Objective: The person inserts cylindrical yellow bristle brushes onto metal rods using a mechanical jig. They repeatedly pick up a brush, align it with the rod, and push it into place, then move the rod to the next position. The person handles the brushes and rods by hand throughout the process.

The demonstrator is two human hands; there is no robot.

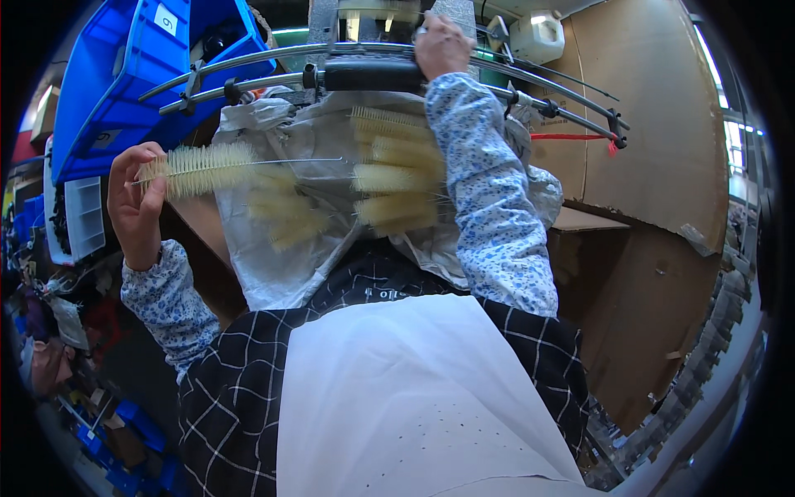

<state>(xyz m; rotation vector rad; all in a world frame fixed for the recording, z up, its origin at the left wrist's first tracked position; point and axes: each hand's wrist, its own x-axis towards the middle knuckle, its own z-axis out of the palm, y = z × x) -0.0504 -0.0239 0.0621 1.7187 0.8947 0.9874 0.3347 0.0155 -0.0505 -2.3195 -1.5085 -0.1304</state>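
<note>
My left hand (139, 195) grips the bristle end of a pale-yellow bottle brush (211, 170), whose thin wire stem points right. My right hand (445, 47) reaches up to the machine, resting by the right end of a black cylinder (373, 74) between metal rods; what its fingers touch, if anything, is partly hidden. Beneath both hands, a grey-white plastic sheet (319, 132) hangs across my lap. On it lie a stack of similar brushes (396, 178) near my right forearm and a smaller group (281, 211) to the left.
Blue bins (124, 83) stand at the upper left, above a clear plastic drawer (83, 219). Curved metal rods (273, 56) run across the far side. Large cardboard sheets (646, 108) rise on the right, with a white jug (537, 37) behind.
</note>
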